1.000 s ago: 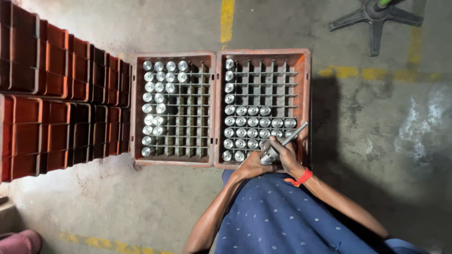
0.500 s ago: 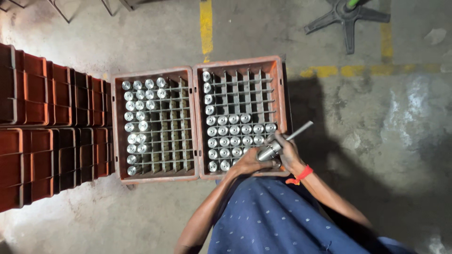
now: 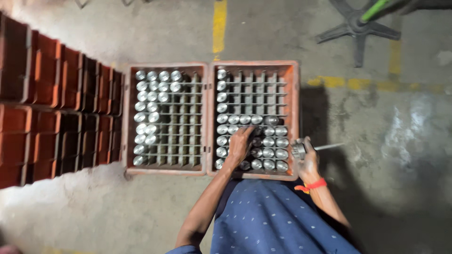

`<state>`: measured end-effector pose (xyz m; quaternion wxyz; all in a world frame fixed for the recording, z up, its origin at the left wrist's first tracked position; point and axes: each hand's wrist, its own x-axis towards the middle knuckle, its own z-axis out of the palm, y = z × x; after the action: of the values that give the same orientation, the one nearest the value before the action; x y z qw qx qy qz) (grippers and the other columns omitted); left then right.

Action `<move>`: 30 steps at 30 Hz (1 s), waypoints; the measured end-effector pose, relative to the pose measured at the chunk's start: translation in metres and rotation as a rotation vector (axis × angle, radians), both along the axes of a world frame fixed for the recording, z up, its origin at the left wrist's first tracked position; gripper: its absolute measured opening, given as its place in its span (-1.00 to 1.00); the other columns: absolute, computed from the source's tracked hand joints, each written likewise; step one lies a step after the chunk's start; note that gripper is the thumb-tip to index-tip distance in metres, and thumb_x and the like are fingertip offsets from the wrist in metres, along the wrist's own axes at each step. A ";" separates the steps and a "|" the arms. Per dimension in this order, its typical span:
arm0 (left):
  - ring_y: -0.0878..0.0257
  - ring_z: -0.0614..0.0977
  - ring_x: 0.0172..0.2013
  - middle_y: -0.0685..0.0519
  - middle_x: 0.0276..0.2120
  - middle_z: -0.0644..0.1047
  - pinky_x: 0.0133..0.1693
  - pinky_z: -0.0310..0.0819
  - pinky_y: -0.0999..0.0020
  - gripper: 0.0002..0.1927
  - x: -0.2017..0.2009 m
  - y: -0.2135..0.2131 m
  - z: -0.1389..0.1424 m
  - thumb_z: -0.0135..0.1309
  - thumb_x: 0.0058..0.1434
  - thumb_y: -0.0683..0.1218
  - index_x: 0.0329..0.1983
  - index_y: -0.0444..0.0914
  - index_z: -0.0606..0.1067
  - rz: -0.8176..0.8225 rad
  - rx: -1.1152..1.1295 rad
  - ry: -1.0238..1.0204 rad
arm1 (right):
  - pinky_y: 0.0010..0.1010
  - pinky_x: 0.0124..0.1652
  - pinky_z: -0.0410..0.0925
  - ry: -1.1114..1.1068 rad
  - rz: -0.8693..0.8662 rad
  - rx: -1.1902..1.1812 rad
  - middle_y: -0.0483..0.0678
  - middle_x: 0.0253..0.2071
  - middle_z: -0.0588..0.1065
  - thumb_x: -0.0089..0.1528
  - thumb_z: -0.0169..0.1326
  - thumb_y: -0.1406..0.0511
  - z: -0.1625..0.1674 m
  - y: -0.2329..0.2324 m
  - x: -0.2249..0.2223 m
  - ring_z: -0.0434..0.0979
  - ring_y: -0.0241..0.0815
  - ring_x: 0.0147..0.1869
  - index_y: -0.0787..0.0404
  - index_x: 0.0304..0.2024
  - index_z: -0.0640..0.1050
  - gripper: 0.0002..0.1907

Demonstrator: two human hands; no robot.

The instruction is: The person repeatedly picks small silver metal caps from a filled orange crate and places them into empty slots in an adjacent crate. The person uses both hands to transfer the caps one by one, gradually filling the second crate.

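Two orange compartment crates sit side by side on the concrete floor. In the right crate point(image 3: 294, 99) shiny metal cylinders point(image 3: 274, 142) fill the near rows and the left column. My left hand point(image 3: 241, 142) reaches into those near rows, fingers down on the cylinders; whether it grips one I cannot tell. My right hand point(image 3: 308, 159), with a red wristband, is at the crate's right near corner and holds a metal part with a thin rod point(image 3: 314, 148) sticking out to the right. The left crate point(image 3: 126, 117) holds cylinders along its left side.
Stacks of empty orange crates point(image 3: 52, 108) line the left edge. A black star-shaped chair base point(image 3: 359, 29) stands at the top right. Yellow painted lines point(image 3: 219, 23) cross the floor. My blue patterned clothing point(image 3: 273, 221) fills the bottom centre.
My left hand has moved off the metal part and into the right crate's near rows. My right hand keeps the rod part, now lower and level at the crate's right edge. The view shifted.
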<state>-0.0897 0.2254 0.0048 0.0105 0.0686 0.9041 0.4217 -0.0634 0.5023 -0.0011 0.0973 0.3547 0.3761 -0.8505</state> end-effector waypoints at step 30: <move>0.04 0.61 -0.38 -0.21 -0.39 0.65 -0.27 0.52 0.07 -0.66 0.083 -0.113 0.042 0.23 0.07 -0.09 -0.09 -0.32 0.59 0.690 0.380 -0.543 | -0.36 -0.09 0.38 0.100 0.436 0.196 -0.08 -0.32 0.55 0.40 0.01 0.21 0.037 -0.118 0.009 0.56 -0.21 -0.17 0.24 -0.24 0.56 -0.75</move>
<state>-0.0063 0.1120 0.0469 0.0932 -0.3477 0.7455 0.5609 -0.0545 0.3842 0.0364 0.2250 0.2304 0.5288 -0.7852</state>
